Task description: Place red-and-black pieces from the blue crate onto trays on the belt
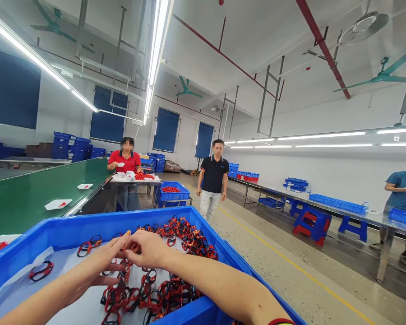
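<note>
My right hand (148,249) has its fingers curled around red-and-black ring-shaped pieces (134,247), partly hidden by the fingers. Close against it, my left hand (99,262) is stretched out with its fingers apart, its fingertips at the right hand's fingers. Both are over a large blue bin (98,217) lined with a white sheet (72,300). More of the red-and-black rings (192,239) lie heaped along the bin's far right side, and another pile (155,293) lies below my hands. A single ring (41,271) rests on the sheet at the left.
A green conveyor belt (30,192) with white trays (57,204) runs along the left. Beyond the bin, a person in red (126,159) works at a small table, and a person in black (214,174) stands in the aisle. A long bench (331,205) lines the right.
</note>
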Demonstrator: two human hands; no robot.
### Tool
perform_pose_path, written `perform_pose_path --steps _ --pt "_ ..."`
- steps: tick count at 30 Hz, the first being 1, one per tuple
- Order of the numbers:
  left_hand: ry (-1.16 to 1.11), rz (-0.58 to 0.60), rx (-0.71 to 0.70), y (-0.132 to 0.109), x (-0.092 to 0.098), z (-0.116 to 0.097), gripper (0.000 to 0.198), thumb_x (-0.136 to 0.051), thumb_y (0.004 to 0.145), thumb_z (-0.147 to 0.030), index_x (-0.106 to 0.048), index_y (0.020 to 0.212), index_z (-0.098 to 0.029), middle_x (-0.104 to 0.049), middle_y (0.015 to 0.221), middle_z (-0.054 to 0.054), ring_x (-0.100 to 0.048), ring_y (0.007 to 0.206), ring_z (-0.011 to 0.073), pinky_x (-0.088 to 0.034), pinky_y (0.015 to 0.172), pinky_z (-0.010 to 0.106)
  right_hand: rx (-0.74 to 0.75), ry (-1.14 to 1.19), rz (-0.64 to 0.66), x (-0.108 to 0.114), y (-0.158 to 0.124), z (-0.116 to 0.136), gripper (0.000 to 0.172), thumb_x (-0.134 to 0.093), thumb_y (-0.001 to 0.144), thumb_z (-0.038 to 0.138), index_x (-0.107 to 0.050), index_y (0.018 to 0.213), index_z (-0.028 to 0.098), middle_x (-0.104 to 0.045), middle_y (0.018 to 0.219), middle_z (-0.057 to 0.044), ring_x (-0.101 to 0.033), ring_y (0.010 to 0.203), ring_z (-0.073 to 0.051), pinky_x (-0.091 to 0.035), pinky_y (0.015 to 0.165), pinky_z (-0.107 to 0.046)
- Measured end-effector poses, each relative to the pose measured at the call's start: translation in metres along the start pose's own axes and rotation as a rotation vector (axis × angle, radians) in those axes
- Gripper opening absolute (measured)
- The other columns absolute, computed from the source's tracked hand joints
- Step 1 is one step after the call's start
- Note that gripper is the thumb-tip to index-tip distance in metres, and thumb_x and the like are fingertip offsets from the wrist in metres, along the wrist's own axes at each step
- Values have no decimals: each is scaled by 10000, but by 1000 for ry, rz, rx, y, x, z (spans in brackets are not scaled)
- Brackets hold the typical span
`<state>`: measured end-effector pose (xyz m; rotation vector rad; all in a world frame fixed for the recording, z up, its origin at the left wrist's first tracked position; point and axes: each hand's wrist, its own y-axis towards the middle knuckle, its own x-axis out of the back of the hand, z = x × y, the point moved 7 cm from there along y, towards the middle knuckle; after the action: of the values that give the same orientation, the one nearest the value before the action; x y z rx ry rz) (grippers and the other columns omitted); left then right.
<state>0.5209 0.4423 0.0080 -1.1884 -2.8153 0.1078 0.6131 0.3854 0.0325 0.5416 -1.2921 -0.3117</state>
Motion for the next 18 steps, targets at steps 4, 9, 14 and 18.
perform_pose_path --steps 4,9,14,18 --pt "-224 88 172 -7 -14 4 564 -616 688 -603 -530 1106 -236 -671 875 71 -678 761 227 -580 643 349 -65 60 -53 10 0 4 61 -553 821 250 -589 847 208 -641 900 -7 -593 862 -142 -451 802 -253" --pt "-358 109 223 0 -7 13 445 -614 707 -579 -579 949 -207 -637 676 -2 -610 510 156 -569 546 317 70 20 -18 12 -4 34 188 -548 837 380 -565 973 252 -628 1050 3 -589 982 -145 -458 818 -238" --pt "-394 159 217 5 -2 22 386 -653 690 -521 -610 877 -187 -631 623 -10 -539 435 113 -464 395 214 255 -106 63 7 -6 54 257 -473 864 398 -532 1062 246 -575 1201 -12 -541 1101 -138 -437 885 -233" --pt "-437 123 172 5 6 17 273 -671 693 -364 -609 918 -220 -610 614 -41 -538 451 97 -474 431 199 272 -128 61 9 -4 59 259 -465 870 370 -549 1074 234 -537 1273 -20 -519 1138 -141 -409 943 -248"
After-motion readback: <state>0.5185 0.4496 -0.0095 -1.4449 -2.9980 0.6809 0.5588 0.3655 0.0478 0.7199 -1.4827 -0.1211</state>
